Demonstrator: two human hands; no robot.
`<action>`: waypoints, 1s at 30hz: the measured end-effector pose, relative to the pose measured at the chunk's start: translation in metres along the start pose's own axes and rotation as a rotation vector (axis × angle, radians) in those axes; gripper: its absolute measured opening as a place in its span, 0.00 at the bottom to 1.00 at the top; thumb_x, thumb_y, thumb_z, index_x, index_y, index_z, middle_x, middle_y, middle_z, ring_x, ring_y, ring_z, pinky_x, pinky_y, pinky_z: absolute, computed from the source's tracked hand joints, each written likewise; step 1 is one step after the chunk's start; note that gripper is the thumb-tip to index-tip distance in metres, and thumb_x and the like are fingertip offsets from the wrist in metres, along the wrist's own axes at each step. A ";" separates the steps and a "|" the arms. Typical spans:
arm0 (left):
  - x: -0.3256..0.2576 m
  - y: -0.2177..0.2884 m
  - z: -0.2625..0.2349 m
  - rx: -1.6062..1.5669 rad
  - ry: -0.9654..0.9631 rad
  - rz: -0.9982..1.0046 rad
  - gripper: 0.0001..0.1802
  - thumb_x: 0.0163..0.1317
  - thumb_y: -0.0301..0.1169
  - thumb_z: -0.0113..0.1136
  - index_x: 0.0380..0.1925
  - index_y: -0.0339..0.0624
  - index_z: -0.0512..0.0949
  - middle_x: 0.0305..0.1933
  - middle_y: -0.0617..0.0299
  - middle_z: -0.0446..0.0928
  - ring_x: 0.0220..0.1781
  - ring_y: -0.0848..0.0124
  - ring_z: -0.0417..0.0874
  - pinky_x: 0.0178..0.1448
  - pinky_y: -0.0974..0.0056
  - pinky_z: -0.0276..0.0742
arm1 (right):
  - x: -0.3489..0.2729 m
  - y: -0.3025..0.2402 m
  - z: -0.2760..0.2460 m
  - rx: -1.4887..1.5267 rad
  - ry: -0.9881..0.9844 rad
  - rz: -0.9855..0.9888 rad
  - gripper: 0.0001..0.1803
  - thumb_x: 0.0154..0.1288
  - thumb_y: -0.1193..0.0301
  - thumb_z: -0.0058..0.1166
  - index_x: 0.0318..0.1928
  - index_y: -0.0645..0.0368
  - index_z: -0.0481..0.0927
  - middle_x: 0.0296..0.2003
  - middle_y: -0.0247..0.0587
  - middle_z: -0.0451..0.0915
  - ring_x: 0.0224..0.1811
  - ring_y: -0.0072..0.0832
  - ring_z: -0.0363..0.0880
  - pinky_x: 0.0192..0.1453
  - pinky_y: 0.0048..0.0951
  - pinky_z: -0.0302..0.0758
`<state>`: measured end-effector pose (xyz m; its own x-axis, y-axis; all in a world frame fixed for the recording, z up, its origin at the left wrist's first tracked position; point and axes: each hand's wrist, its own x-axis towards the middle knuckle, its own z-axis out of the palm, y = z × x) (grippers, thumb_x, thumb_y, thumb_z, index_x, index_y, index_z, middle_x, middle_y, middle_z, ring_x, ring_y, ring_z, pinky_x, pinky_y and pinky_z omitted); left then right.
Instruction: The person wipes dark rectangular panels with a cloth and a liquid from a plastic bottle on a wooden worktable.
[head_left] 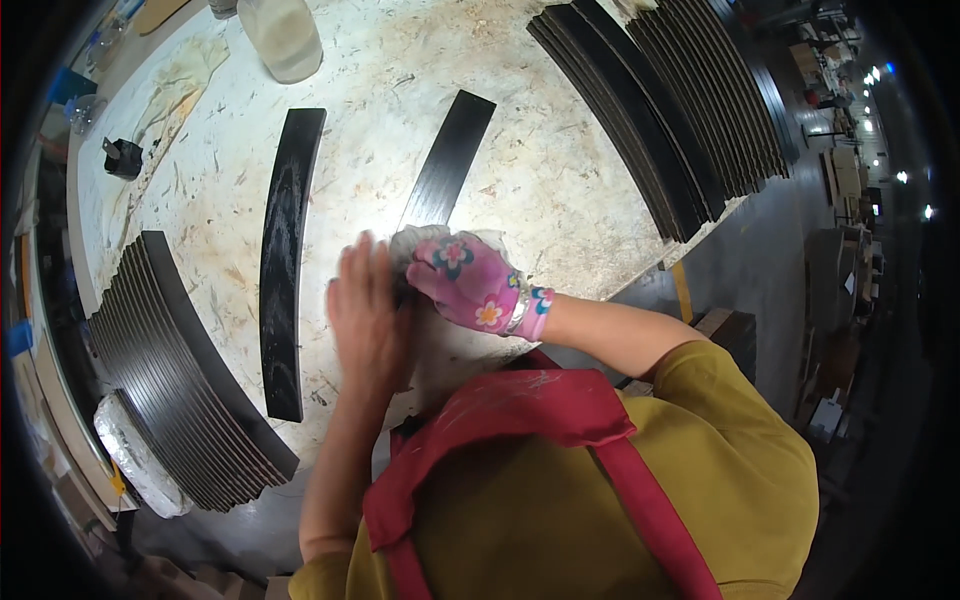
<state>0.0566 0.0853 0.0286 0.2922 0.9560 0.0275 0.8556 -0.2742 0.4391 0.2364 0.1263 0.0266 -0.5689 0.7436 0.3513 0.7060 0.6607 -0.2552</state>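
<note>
A dark, glossy wooden slat [455,155] lies slanted on the table in front of me, its near part hidden under my hands. My right hand [470,280], in a pink flowered glove, is closed on a crumpled greyish cloth [410,240] pressed against the slat. Bare and somewhat blurred, my left hand [372,310] is beside the slat's near part with its fingers stretched out; its thumb side is hard to make out. To its left lies a second black slat [282,250] with pale, streaky grain on its face.
Stacks of dark slats stand at the left [190,370] and far right [640,110] of the stained white table [400,60]. A cloudy plastic container [282,40], a stained cloth [185,80] and a small black pot [122,158] sit toward the back left. A wrapped bundle [140,455] is beside the left stack.
</note>
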 end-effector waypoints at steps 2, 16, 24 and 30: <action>0.006 0.003 0.013 0.064 -0.090 -0.008 0.34 0.61 0.31 0.51 0.67 0.45 0.54 0.71 0.61 0.55 0.72 0.59 0.54 0.70 0.47 0.48 | 0.002 0.018 0.000 0.135 0.117 -0.043 0.09 0.54 0.73 0.48 0.38 0.57 0.75 0.33 0.43 0.77 0.34 0.40 0.79 0.33 0.35 0.77; 0.018 0.007 0.016 0.072 -0.064 0.021 0.31 0.62 0.32 0.50 0.66 0.41 0.57 0.71 0.56 0.54 0.72 0.59 0.55 0.69 0.46 0.48 | 0.049 0.094 0.001 0.017 0.166 0.673 0.13 0.62 0.70 0.47 0.47 0.59 0.73 0.41 0.54 0.76 0.38 0.46 0.78 0.47 0.41 0.75; 0.016 0.003 0.019 0.086 -0.065 0.029 0.31 0.62 0.32 0.50 0.65 0.38 0.57 0.70 0.53 0.55 0.71 0.57 0.56 0.69 0.47 0.49 | 0.035 0.097 0.031 -0.008 0.113 0.562 0.08 0.62 0.69 0.47 0.39 0.57 0.72 0.34 0.48 0.75 0.37 0.43 0.76 0.38 0.40 0.75; 0.018 -0.002 0.027 0.088 -0.040 0.015 0.33 0.58 0.30 0.52 0.64 0.37 0.58 0.70 0.52 0.57 0.71 0.57 0.57 0.69 0.47 0.49 | 0.033 0.066 0.037 0.223 -0.022 0.536 0.10 0.62 0.69 0.45 0.43 0.57 0.74 0.41 0.45 0.77 0.44 0.39 0.76 0.47 0.39 0.75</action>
<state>0.0712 0.1001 0.0041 0.3210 0.9471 -0.0034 0.8847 -0.2986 0.3580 0.2483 0.1987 -0.0121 -0.1666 0.9807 0.1027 0.7934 0.1952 -0.5765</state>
